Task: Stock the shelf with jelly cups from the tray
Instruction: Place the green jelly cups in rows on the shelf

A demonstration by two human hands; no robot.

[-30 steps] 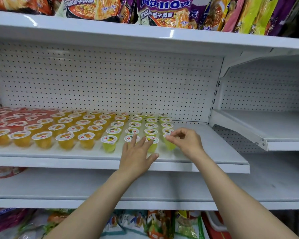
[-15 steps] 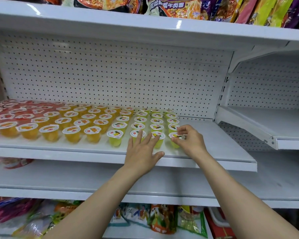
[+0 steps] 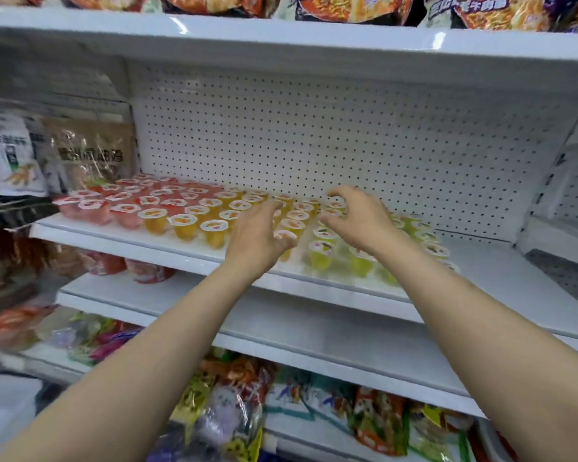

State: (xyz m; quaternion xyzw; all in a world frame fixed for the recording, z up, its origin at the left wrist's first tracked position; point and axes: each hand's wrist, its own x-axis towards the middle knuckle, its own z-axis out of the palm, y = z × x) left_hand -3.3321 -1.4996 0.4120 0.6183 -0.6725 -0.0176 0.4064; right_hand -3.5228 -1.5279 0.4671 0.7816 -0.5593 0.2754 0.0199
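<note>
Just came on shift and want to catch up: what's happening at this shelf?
A person is stocking jelly cups on the white shelf. Rows run red, orange, then green. The left hand and right hand hover over the cups with fingers loosely curled; neither visibly holds one. No tray is in view.

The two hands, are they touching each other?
Apart. The head view shows orange and green jelly cups in the gap between the left hand and the right hand.

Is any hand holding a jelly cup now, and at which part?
Nothing is held. The left hand and right hand hover with loosely curled fingers over the jelly cups.
</note>
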